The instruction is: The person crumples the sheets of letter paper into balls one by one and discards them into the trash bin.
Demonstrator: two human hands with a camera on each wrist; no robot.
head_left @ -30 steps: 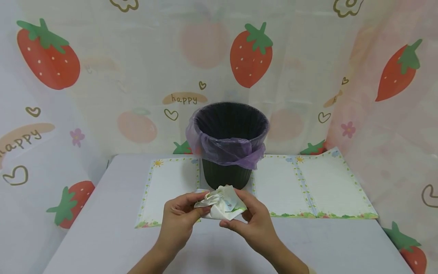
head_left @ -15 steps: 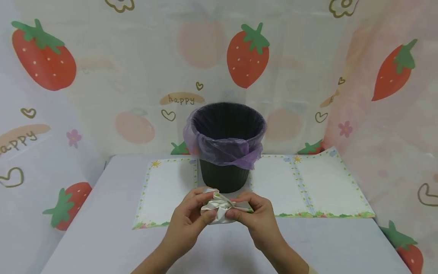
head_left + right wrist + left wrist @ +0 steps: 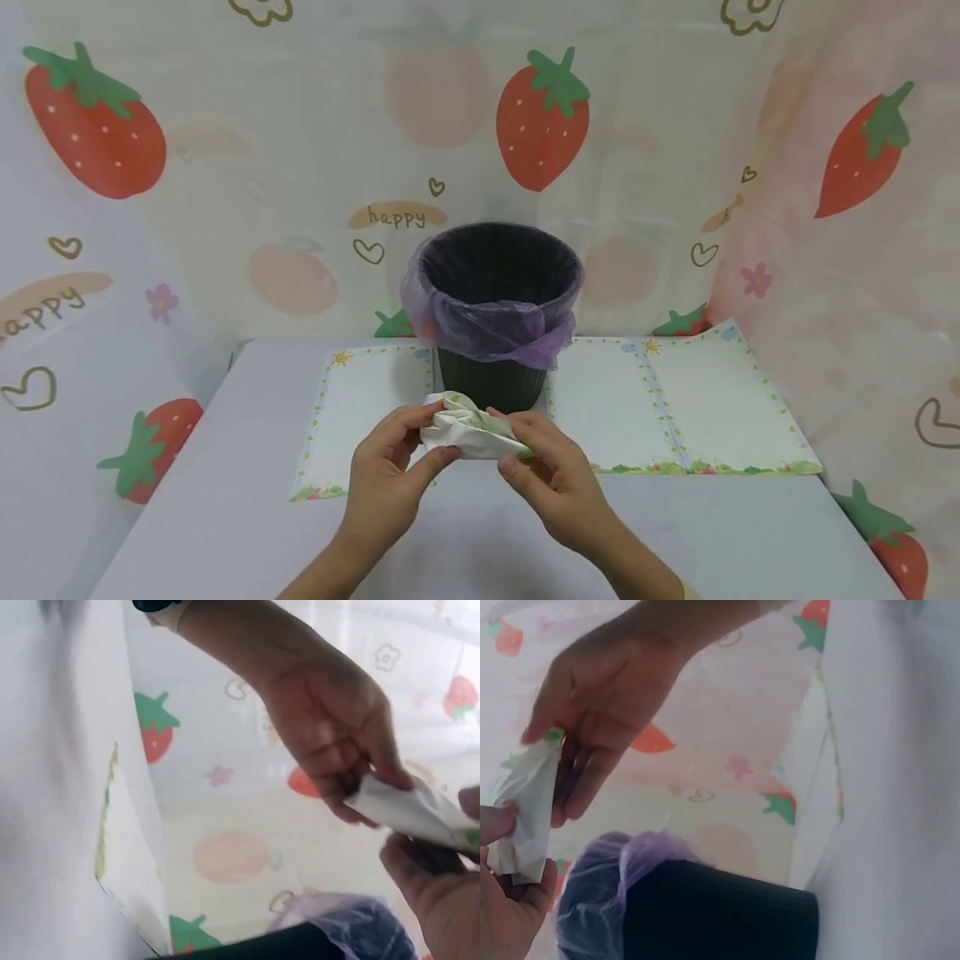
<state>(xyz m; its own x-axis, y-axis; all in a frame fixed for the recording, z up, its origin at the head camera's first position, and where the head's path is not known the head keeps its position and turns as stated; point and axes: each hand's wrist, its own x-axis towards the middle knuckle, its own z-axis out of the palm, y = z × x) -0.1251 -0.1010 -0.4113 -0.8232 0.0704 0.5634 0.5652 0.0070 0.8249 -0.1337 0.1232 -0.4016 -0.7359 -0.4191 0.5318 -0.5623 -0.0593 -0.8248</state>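
Observation:
A crumpled, folded piece of white paper (image 3: 467, 433) with green printed edging is held between both hands above the table, just in front of the bin. My left hand (image 3: 384, 473) pinches its left end, thumb below and fingers on top. At the opposite end, my right hand (image 3: 558, 477) pinches the paper's right corner between thumb and fingers. In the left wrist view the paper (image 3: 532, 806) looks flattened into a narrow, pointed shape. The right wrist view shows the left hand (image 3: 330, 724) gripping the far end of it.
A dark ribbed bin (image 3: 491, 379) stands behind the hands, lined with a purple plastic bag (image 3: 487, 329) folded over its rim. Flat bordered sheets lie beside it: one on the left (image 3: 371, 408), two joined on the right (image 3: 727, 408). Strawberry-print curtains (image 3: 300, 125) surround the white table (image 3: 675, 533).
Both hands squeezed the paper together half a second ago, then drew apart a little and lifted it slightly. The crumpled paper now looks longer and flatter.

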